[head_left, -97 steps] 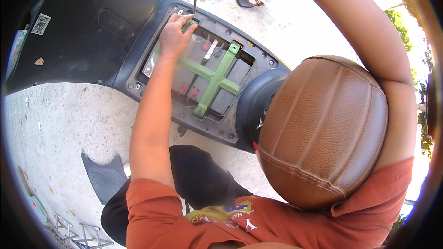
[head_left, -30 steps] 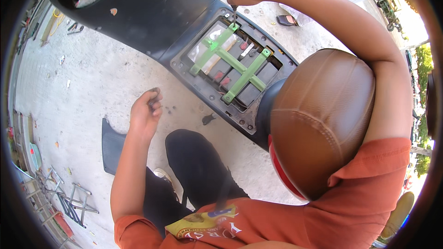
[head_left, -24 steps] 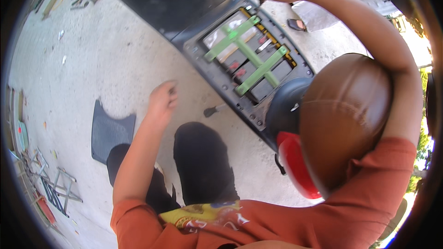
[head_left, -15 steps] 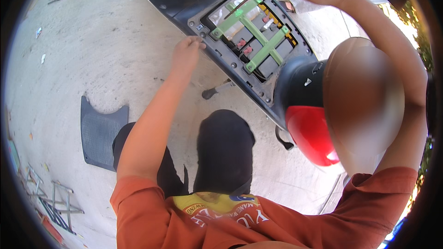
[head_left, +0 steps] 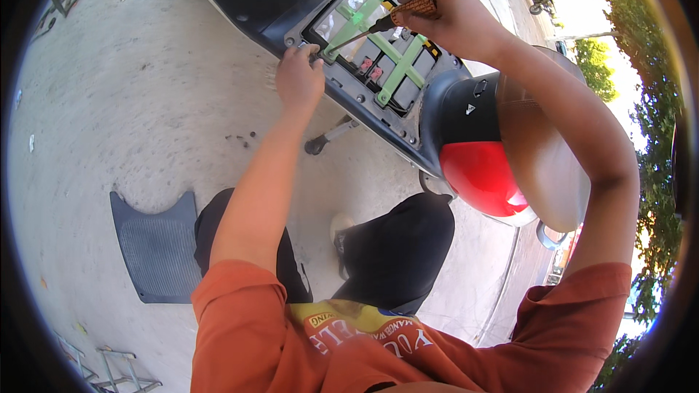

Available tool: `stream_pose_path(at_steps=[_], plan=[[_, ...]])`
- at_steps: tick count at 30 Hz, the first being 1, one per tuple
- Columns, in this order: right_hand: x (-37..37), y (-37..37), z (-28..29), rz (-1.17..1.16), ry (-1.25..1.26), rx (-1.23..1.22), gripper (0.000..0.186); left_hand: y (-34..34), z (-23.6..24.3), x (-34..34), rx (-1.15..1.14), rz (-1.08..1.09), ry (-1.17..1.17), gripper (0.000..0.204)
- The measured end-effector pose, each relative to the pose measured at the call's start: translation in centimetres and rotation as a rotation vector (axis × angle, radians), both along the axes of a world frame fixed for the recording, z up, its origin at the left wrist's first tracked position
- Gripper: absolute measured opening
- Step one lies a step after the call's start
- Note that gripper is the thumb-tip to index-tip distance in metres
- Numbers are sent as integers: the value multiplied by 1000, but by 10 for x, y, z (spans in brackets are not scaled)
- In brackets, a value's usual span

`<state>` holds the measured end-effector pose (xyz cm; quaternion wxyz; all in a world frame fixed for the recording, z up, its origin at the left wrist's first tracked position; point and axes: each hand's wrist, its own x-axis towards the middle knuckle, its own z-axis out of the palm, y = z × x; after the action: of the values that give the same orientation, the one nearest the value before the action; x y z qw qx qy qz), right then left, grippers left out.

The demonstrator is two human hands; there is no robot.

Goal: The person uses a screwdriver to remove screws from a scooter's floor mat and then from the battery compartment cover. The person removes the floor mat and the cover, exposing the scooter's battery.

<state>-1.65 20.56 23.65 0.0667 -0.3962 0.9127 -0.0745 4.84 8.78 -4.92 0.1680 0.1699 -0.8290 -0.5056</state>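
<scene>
A screwdriver with an orange and black handle (head_left: 417,7) is in my right hand (head_left: 459,20), the fingers closed round the grip. Its shaft slants down-left, and the tip meets the near-left end of a green metal bracket (head_left: 399,65). My left hand (head_left: 300,78) is closed at the frame's edge beside that tip, fingers curled; whatever they pinch is too small to make out. The bracket spans an open compartment in the scooter's floor (head_left: 353,98). Red connectors (head_left: 373,70) and dark battery blocks show beneath it.
The scooter's brown seat (head_left: 535,138) and red rear-side panel (head_left: 480,175) stand at the right. On the concrete at the left lies a grey ribbed floor panel (head_left: 156,247). My knees are below the scooter's side. A metal frame (head_left: 124,367) is at the lower left.
The screwdriver has come down and left, its tip now at the bracket's near-left end. My left hand has moved up onto the compartment frame beside it. The whole view has shifted somewhat.
</scene>
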Motion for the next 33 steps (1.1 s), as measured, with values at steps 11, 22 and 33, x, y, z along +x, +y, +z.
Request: stream_pose_path(at_steps=[11, 22, 33], plan=[[37, 9, 0, -32, -70, 76, 25, 1, -5, -6, 9, -27, 53, 29], [70, 20, -2, -30, -111, 288, 36, -3, -7, -7, 29, -77, 45, 29], [43, 12, 1, -190, -189, 266, 30, 67, 47, 8, 1405, -115, -274, 41]])
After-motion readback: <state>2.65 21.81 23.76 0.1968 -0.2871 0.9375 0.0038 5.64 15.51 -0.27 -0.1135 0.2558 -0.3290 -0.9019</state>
